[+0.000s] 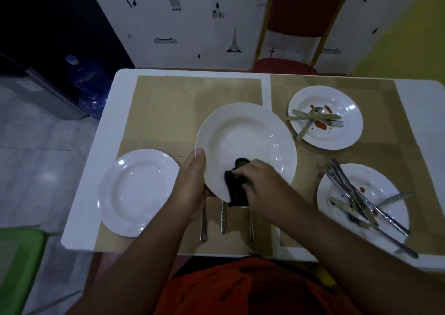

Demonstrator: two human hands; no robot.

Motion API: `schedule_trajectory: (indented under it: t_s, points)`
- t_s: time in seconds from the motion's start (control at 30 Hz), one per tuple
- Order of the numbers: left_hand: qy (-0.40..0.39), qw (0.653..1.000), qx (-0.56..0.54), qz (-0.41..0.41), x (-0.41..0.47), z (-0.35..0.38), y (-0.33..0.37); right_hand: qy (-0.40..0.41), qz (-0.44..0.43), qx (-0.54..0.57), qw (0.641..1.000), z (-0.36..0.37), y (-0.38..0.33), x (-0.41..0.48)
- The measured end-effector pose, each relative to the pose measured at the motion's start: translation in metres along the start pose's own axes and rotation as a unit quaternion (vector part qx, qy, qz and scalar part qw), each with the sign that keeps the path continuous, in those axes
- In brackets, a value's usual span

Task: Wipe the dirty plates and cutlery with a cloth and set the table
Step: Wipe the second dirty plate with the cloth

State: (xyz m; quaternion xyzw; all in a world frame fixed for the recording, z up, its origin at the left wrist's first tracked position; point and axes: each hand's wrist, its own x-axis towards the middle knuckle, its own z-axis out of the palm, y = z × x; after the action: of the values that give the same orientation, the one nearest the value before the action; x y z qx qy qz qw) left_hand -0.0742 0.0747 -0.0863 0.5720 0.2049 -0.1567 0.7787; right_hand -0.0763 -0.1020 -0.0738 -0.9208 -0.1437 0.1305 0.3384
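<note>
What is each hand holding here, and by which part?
Left hand grips the large white plate by its near-left rim. Right hand holds a bunched dark cloth against the plate's near edge.

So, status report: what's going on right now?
Left hand holds big plate. Right hand presses black cloth on it. Far dirty plate, near dirty plate unwiped.

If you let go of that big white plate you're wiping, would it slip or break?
Probably slippery: the plate looks glossy, with bright glints on its rim. Likely breakable, since it looks like stiff glazed ware. The left hand grips only one edge, so it may tip if loosened.
</note>
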Motion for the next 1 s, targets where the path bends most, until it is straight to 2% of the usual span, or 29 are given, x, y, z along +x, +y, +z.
schedule_trajectory:
  t_s: [0.13, 0.23, 0.3, 0.37, 0.47, 0.53, 0.57, 0.67, 0.73, 0.8, 0.87, 0.93, 1.0]
  points:
    - [-0.028, 1.000, 0.004, -0.001, -0.008, -0.003, -0.002, 0.016, 0.085, -0.045, 0.995, -0.029, 0.029, 0.012]
    - [-0.037, 0.999, 0.006, -0.040, -0.017, 0.009, -0.006, 0.123, 0.100, -0.043, 0.986, -0.030, 0.030, 0.029]
    - [-0.038, 0.998, 0.003, -0.057, -0.018, 0.022, -0.004, 0.185, 0.074, 0.001, 0.980, -0.020, 0.014, 0.038]
    - [-0.035, 0.998, -0.015, -0.046, -0.012, 0.026, 0.000, 0.152, 0.007, 0.042, 0.987, -0.010, -0.003, 0.038]
    - [-0.029, 0.998, -0.047, -0.005, -0.002, 0.013, 0.013, 0.001, -0.090, 0.044, 0.995, -0.010, -0.004, 0.017]
    - [-0.029, 0.999, -0.018, 0.017, -0.001, 0.003, 0.019, -0.052, -0.080, 0.010, 0.995, -0.019, 0.011, 0.005]
    - [-0.026, 0.999, -0.003, 0.021, -0.003, 0.000, 0.020, -0.045, -0.053, -0.009, 0.998, -0.024, 0.021, 0.003]
    - [-0.033, 0.999, 0.000, 0.008, -0.010, 0.000, 0.013, 0.060, 0.026, -0.057, 0.996, -0.033, 0.038, 0.017]
    - [-0.044, 0.999, -0.004, -0.018, -0.015, 0.011, 0.008, 0.151, 0.056, -0.038, 0.986, -0.032, 0.031, 0.033]
    - [-0.053, 0.998, -0.003, -0.038, -0.016, 0.022, 0.006, 0.192, 0.064, 0.012, 0.979, -0.025, 0.012, 0.045]
    - [-0.053, 0.997, -0.034, -0.037, -0.012, 0.027, 0.009, 0.136, -0.019, 0.020, 0.990, -0.016, -0.006, 0.045]
    - [-0.037, 0.996, -0.084, -0.016, -0.007, 0.019, 0.017, 0.025, -0.116, 0.017, 0.993, -0.012, -0.011, 0.032]
    - [-0.032, 0.998, -0.059, 0.018, -0.005, 0.005, 0.022, -0.058, -0.133, 0.017, 0.989, -0.019, 0.000, 0.018]
